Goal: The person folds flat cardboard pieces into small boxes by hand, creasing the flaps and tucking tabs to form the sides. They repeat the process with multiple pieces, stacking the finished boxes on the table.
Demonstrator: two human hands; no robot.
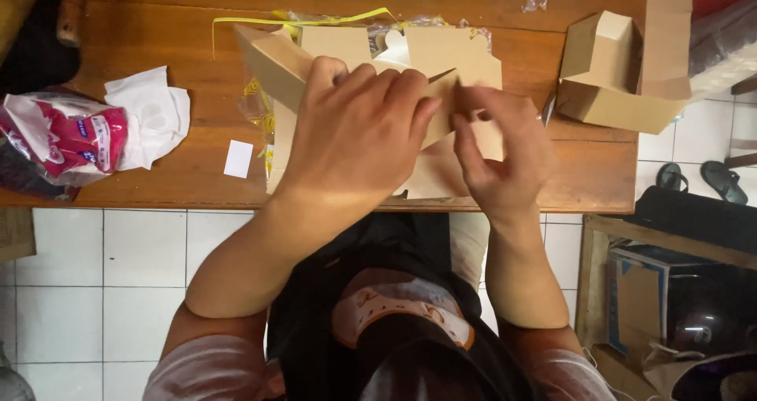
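Observation:
A flat tan cardboard box blank [441, 54] lies partly folded on the wooden table [158, 38]. My left hand [355, 125] presses down over its middle, fingers curled on a folded flap. My right hand [497, 149] pinches the blank's right part, thumb and fingers closed on a flap edge. Both hands hide much of the cardboard beneath them.
An assembled tan box [607, 78] with an open lid stands at the table's right end. A pink and white plastic bag [71, 137] and a white paper slip [238, 158] lie at left. Clear wrap with yellow ribbon [300, 18] sits behind the blank. White floor tiles, sandals [702, 179] and a carton are below.

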